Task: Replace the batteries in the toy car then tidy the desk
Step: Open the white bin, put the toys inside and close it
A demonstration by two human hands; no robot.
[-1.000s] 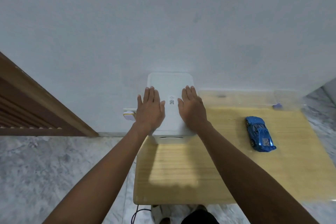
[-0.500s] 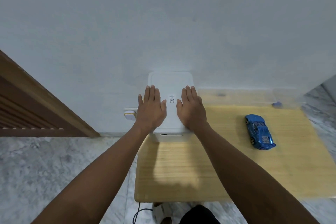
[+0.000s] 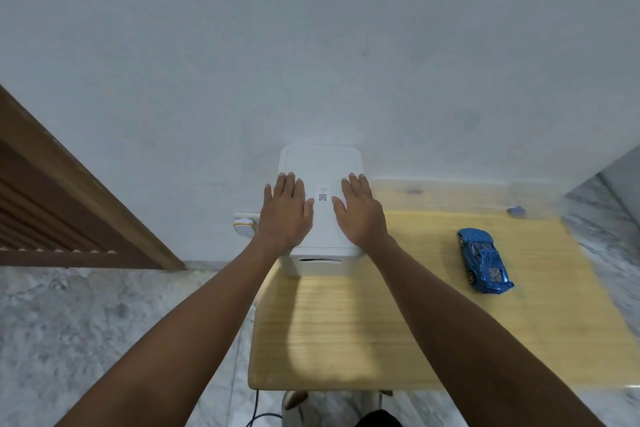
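We are observing a white lidded storage box (image 3: 321, 163) sitting at the counter's (image 3: 398, 322) far left corner against the wall; its lid is closed, contents hidden. The left hand (image 3: 285, 215) and right hand (image 3: 360, 213) are lying flat and released on the lid, either side of a QR label (image 3: 322, 195). The blue toy car (image 3: 484, 259) is resting well apart, at right.
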